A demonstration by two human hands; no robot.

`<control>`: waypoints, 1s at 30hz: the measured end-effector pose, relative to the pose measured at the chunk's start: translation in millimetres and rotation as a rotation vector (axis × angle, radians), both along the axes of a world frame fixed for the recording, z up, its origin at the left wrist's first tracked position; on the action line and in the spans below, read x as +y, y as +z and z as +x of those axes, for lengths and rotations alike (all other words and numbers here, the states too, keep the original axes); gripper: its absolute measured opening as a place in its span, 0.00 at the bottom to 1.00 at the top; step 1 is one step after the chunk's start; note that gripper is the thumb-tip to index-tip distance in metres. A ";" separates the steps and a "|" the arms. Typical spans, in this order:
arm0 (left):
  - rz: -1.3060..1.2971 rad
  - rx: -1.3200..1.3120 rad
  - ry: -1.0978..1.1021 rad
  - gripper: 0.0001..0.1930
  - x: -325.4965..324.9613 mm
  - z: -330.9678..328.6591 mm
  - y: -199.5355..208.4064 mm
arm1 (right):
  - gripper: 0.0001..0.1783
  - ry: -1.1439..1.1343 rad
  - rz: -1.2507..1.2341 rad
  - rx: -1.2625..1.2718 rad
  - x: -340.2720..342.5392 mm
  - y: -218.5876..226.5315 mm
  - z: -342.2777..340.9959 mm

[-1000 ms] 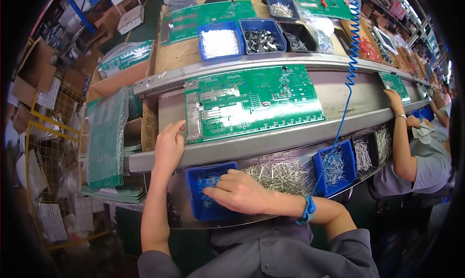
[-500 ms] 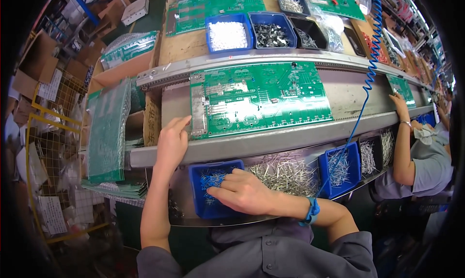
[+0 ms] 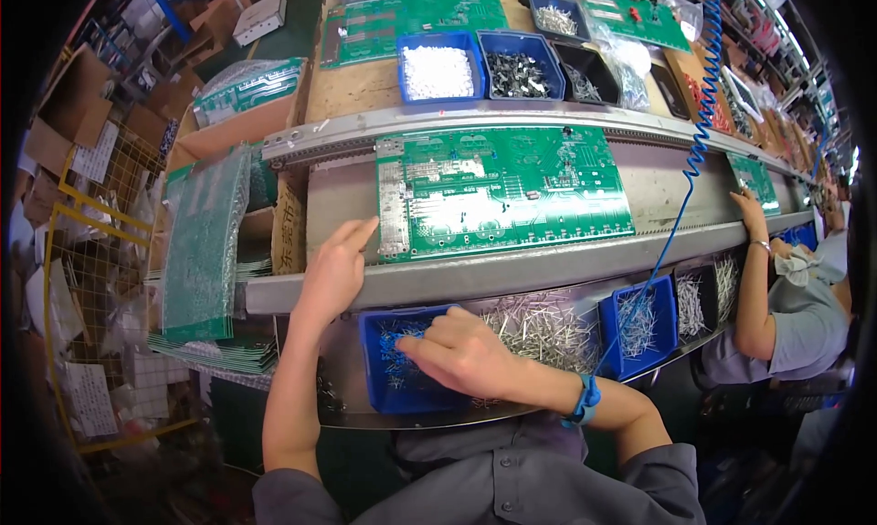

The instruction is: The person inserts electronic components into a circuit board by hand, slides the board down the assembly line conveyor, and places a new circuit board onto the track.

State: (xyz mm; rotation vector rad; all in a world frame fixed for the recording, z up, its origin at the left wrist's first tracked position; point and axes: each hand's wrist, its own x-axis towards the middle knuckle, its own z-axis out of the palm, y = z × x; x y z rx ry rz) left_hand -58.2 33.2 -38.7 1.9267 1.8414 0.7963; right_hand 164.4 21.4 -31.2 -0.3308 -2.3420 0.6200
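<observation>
A green circuit board (image 3: pixel 557 210) lies between the two metal rails, with a few small parts on it. My left hand (image 3: pixel 335 267) rests over the near rail, fingers stretched toward the board's left edge; the fingertips are at or very near that edge. Below the rail stands a blue bin (image 3: pixel 379 392) of small blue components with wire leads (image 3: pixel 391 347). Over this bin my right hand (image 3: pixel 464 353) is closed, thumb and fingers pinched together; whatever they hold is hidden. A blue strap (image 3: pixel 586 399) circles my right wrist.
Loose metal-leaded parts (image 3: pixel 544 328) lie right of the bin, then another blue bin (image 3: pixel 644 356). A coiled blue cord (image 3: pixel 702 127) crosses the rails. Beyond stand bins of white parts (image 3: pixel 437 73) and black parts (image 3: pixel 519 73). Wrapped boards (image 3: pixel 206 251) are stacked left. A co-worker's arm (image 3: pixel 755 287) reaches in at right.
The circuit board has shifted slightly right along the rails, and my left hand has moved right with it. My right hand remains pinched over the blue bin, slightly shifted.
</observation>
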 end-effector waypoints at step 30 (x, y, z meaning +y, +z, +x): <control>-0.033 0.026 0.026 0.27 -1.1 -2.1 -5.9 | 0.23 -0.296 0.231 -0.877 47.4 14.0 -71.1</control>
